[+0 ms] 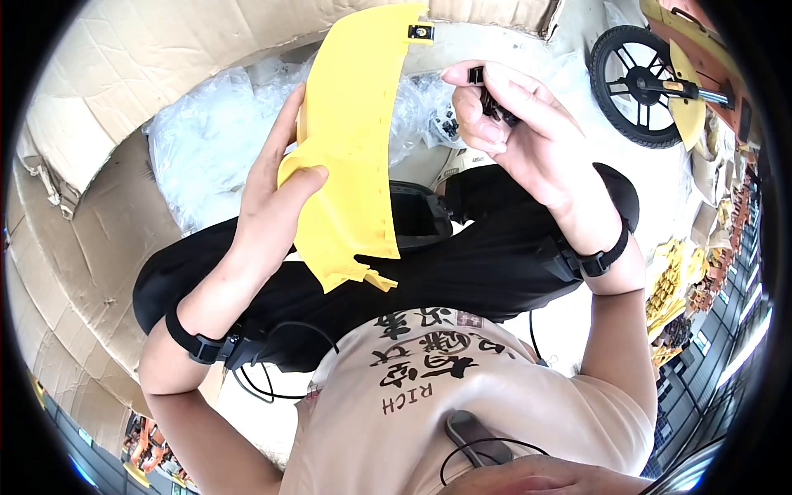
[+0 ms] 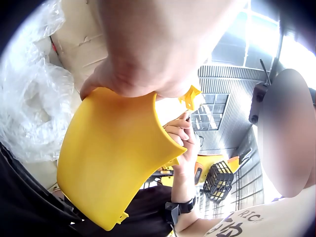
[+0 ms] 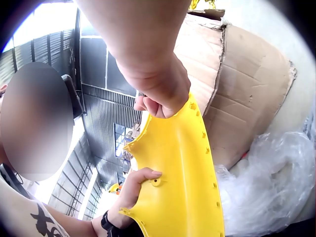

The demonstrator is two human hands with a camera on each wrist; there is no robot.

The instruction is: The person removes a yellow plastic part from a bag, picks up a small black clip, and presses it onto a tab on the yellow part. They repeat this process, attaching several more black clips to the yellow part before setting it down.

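My left hand (image 1: 276,194) grips a curved yellow plastic panel (image 1: 351,107) by its left edge, thumb over the near face. The panel stands lengthwise above my lap. On a tab at its upper right corner sits a small black clip (image 1: 421,32). To the right of the panel, my right hand (image 1: 532,124) pinches another small black clip (image 1: 476,76) between thumb and forefinger. Several more black pieces (image 1: 497,109) lie held in its curled fingers. The right wrist view shows small tabs along the panel's edge and a round boss (image 3: 156,181) near the left thumb.
Clear plastic bags (image 1: 198,140) lie beyond my knees, one with small black parts (image 1: 446,125) in it. Cardboard (image 1: 91,272) covers the left side. At the upper right stands a black spoked wheel (image 1: 643,85); yellow parts (image 1: 670,289) are heaped on the right.
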